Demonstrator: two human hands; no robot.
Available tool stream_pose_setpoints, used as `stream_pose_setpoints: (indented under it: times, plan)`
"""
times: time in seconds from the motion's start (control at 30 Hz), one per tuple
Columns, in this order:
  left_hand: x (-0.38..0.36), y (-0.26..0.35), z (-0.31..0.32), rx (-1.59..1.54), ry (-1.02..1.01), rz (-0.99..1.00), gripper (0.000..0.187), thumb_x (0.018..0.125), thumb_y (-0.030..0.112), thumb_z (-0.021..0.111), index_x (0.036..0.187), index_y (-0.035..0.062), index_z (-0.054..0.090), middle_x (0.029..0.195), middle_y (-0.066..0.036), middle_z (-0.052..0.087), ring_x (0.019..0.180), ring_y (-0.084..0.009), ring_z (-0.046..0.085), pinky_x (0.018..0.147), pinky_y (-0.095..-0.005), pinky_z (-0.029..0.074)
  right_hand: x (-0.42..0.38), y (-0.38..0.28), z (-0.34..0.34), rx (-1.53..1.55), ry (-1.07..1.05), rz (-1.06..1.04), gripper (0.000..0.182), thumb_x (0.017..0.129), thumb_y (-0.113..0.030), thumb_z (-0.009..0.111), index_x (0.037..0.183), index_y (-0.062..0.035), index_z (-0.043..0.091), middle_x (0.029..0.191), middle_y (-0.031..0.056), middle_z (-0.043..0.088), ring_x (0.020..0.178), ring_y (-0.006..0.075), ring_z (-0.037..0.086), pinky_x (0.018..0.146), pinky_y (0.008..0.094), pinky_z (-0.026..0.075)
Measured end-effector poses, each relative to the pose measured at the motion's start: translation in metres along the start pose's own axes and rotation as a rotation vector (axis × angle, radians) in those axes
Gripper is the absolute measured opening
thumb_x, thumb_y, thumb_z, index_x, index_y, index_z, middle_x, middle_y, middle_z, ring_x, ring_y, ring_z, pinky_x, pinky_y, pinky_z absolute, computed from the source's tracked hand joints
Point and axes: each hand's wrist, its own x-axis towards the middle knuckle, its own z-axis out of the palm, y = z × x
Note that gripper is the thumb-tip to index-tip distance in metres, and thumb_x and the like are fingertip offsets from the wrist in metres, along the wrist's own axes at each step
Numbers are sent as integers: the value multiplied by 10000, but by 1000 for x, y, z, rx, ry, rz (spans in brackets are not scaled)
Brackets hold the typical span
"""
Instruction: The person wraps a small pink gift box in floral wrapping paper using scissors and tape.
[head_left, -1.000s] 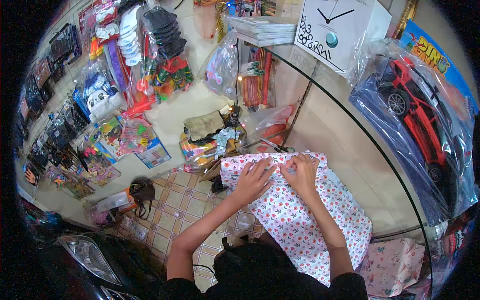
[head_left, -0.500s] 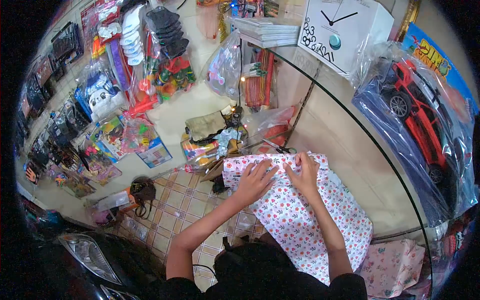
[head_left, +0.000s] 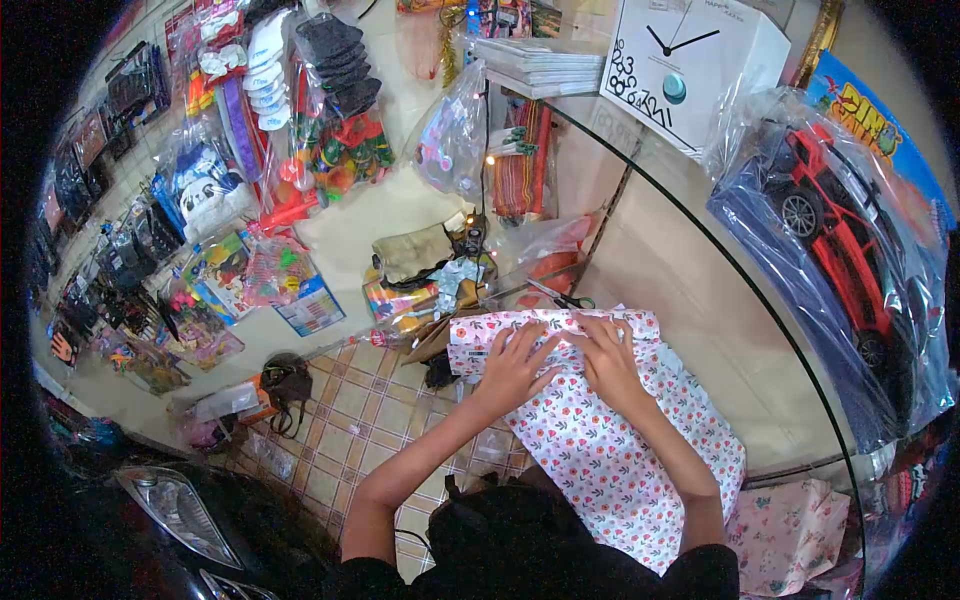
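Note:
White wrapping paper with small red flowers and dark leaves lies in front of me, its far part folded over into a flat band. My left hand rests on that band with fingers spread. Close beside it on the right, my right hand also presses on the paper, fingers stretched out. Neither hand grips anything. Whatever lies under the folded paper is hidden. Just beyond the paper's far edge is a pair of scissors with dark handles.
A dark glass edge curves along the right. Beyond it are a boxed clock and a bagged red toy car. Pink floral paper lies lower right. Bagged goods hang on the left, above a tiled floor.
My right hand has let go of its pinch near the far edge and moved left, flattening onto the paper beside my left hand. The left hand has shifted slightly.

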Motion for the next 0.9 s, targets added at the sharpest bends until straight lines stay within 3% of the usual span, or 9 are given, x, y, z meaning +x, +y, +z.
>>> stream_pose_setpoints:
  times: [0.17, 0.37, 0.4, 0.5, 0.6, 0.7, 0.77, 0.9]
  plan:
    - [0, -4, -10, 56, -19, -6, 530, 807, 350, 680, 1296, 199, 540, 1271, -41, 532, 1170, -219, 504, 946, -468, 318, -6, 6, -3, 119, 22, -25, 376, 777, -174, 667, 1149, -138, 637, 1327, 137, 492, 1230, 285, 448, 1009, 481, 307]
    - [6, -24, -42, 41, 26, -163, 401, 761, 421, 708, 1078, 177, 676, 1127, -28, 626, 1080, -230, 565, 907, -492, 321, -9, 18, 4, 155, 0, -42, 405, 762, -241, 735, 1143, -148, 632, 1398, 157, 435, 1315, 332, 379, 1037, 467, 333]
    - [1, -37, -42, -5, 101, -237, 417, 733, 502, 707, 972, 160, 711, 1038, -32, 661, 1042, -226, 589, 910, -503, 316, -10, 20, 7, 154, -4, -44, 409, 755, -239, 742, 1139, -147, 632, 1409, 160, 424, 1324, 339, 369, 1042, 464, 335]
    - [-13, -59, -76, 220, 58, -319, 457, 737, 554, 684, 925, 140, 724, 980, -53, 680, 1012, -224, 607, 921, -511, 316, -10, 26, 15, 167, -7, -71, 368, 739, -211, 752, 1078, -120, 642, 1359, 164, 458, 1271, 341, 417, 1016, 466, 346]
    - [-52, -91, -85, 187, 59, -557, 485, 833, 566, 578, 904, 111, 731, 966, -106, 684, 988, -252, 622, 936, -531, 323, -4, 25, 7, 217, -34, -48, 473, 730, -237, 764, 1154, -105, 600, 1260, 148, 502, 1190, 334, 450, 1021, 465, 323]
    - [-93, -123, -70, 115, -211, -852, 523, 935, 520, 444, 937, 77, 723, 964, -156, 683, 954, -299, 635, 929, -489, 376, 10, 15, -9, 137, -140, 39, 609, 691, -254, 787, 1215, -83, 528, 1161, 131, 500, 1117, 325, 460, 1010, 460, 308]
    - [-112, -116, -52, -70, -73, -846, 556, 971, 491, 369, 958, 52, 710, 956, -195, 675, 939, -332, 636, 901, -446, 415, 24, 5, -17, 118, -201, 57, 670, 651, -261, 805, 1201, -58, 482, 1145, 129, 482, 1114, 329, 455, 1001, 455, 301]
    - [-132, -110, -21, -423, -64, -816, 614, 1000, 474, 307, 970, -6, 691, 907, -226, 678, 894, -331, 652, 844, -365, 466, 31, -4, -18, 79, -260, -4, 643, 610, -224, 821, 1142, -67, 498, 1142, 130, 481, 1117, 322, 455, 988, 445, 321]
